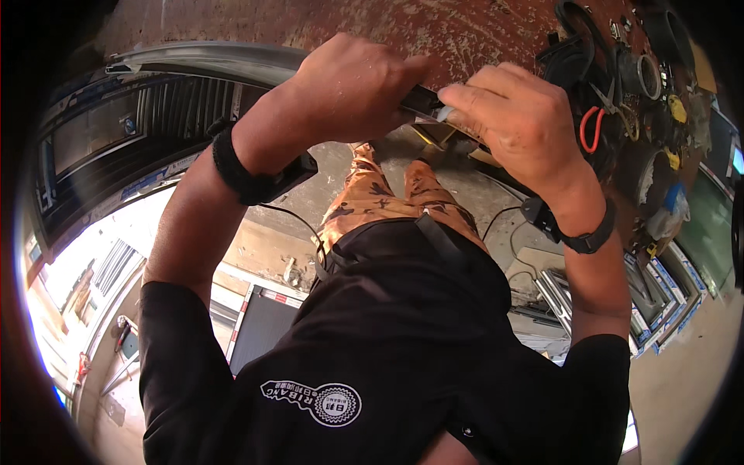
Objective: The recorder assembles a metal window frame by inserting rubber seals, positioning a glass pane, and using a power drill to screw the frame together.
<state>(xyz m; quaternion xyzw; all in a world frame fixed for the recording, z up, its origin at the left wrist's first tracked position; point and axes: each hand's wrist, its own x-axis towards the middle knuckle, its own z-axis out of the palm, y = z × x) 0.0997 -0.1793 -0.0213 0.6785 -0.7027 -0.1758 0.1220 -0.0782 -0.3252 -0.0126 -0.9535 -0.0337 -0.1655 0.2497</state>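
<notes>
A long dark grey profile strip (209, 60) runs from the far left across the workbench to the middle. My left hand (353, 85) is closed around it near its right end, palm down. At that end my right hand (519, 124) is closed, with thumb and fingers pinched together. A small whitish piece (445, 114) shows at its fingertips, beside the dark end of the strip. What this piece is, I cannot make out. The fingers of the left hand are partly hidden behind its back.
The workbench (465, 39) has a worn reddish-brown top. At its right lie red-handled scissors (592, 130), black rubber strips (572, 54), a tape roll (649, 76) and a clear plastic bag (668, 223). Dark frames (174, 112) stand at left; more frames (659, 298) lean at right.
</notes>
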